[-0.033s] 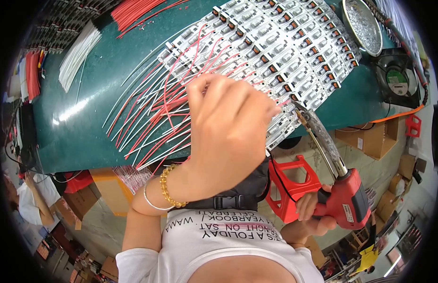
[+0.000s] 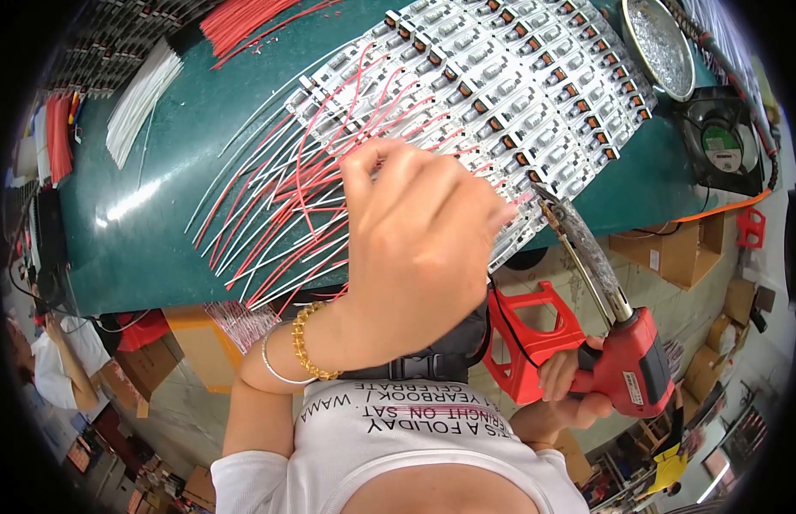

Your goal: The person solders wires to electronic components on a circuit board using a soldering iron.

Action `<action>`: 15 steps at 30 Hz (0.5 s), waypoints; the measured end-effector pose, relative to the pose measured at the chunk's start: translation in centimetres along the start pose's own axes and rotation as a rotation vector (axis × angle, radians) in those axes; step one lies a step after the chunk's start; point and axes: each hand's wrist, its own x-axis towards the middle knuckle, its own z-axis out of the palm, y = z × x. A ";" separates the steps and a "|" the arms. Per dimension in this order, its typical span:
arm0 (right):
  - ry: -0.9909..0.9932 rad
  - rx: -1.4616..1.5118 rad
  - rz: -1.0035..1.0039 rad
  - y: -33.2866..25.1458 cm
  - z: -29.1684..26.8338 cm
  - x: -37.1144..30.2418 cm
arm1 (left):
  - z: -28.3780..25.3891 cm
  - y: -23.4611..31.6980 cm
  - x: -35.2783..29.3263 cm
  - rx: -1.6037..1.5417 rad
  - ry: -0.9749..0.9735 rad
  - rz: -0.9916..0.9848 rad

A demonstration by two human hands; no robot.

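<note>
Over the near edge of a sheet of white circuit boards [image 2: 535, 77], my left hand [image 2: 419, 244] is closed, knuckles up. Its fingertips pinch a red wire [image 2: 523, 198], whose end shows beside the thumb and index finger; the rest is hidden under the hand. My right hand [image 2: 574, 394] grips the handle of a red soldering gun [image 2: 634, 364] at the lower right. The gun's metal tip [image 2: 542, 195] points up and left, at the board's edge close to the wire end. Many red and white wires [image 2: 274, 206] fan out leftward from the boards, partly beneath my left hand.
On the green table [image 2: 149, 240] lie a bundle of white wires [image 2: 143, 103] and a bundle of red wires [image 2: 244, 26]. A round metal dish [image 2: 659, 51] and a black fan [image 2: 722, 146] stand at the right. Below is a red plastic stool [image 2: 535, 330], near cardboard boxes [image 2: 676, 253].
My left hand has shifted very slightly to the right, toward the soldering tip. The soldering gun and my right hand have hardly moved.
</note>
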 end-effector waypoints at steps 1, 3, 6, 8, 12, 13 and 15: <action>0.002 0.000 0.001 0.0 -0.2 0.1 | -0.3 0.6 -0.1 -0.012 -0.048 -0.026; -0.166 0.058 -0.050 0.0 -0.6 0.6 | -0.1 0.8 -0.4 0.015 -0.103 -0.040; -0.160 0.048 -0.044 -0.1 -0.9 0.4 | 0.5 0.7 -0.7 0.118 -0.100 -0.011; -0.146 0.033 -0.040 -0.2 -1.1 0.1 | 0.9 0.7 -0.8 0.119 -0.094 -0.006; -0.133 0.013 -0.033 -0.2 -1.4 -0.3 | 0.8 0.6 -0.7 0.115 -0.100 0.005; -0.129 0.007 -0.032 -0.2 -1.5 -0.4 | 0.8 0.6 -0.6 0.112 -0.101 0.007; -0.129 0.003 -0.027 0.0 -1.6 -0.5 | 0.8 0.5 -0.7 0.102 -0.109 0.005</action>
